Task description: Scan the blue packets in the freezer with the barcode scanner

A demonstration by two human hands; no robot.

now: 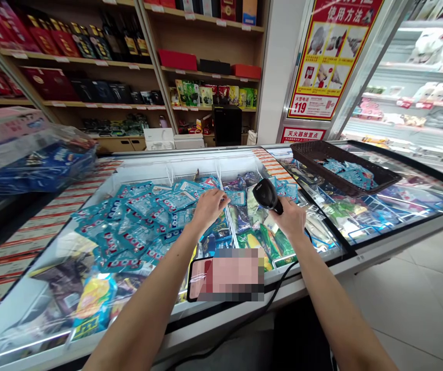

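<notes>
From left, I log heap of flat light-blue plastic packets (pixel 132 221) on white-edged glass-topped freezer (pixel 364 257). Black-rimmed phone (pixel 199 281) lies at near edge, screen partly pixelated. My left hand (pixel 210 207) has fingertips drawn together, pinching single light-blue packet (pixel 237 198). Black handheld scanner (pixel 265 195) faces it; my right hand (pixel 291 219) wraps handle, fingers curled tight. Farther right, dark-brown woven basket (pixel 389 181) holds more light-blue packets (pixel 353 174).

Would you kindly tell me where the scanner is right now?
In the head view, the scanner is right of centre, held in the right hand above the freezer, with the left hand to its left.
</notes>
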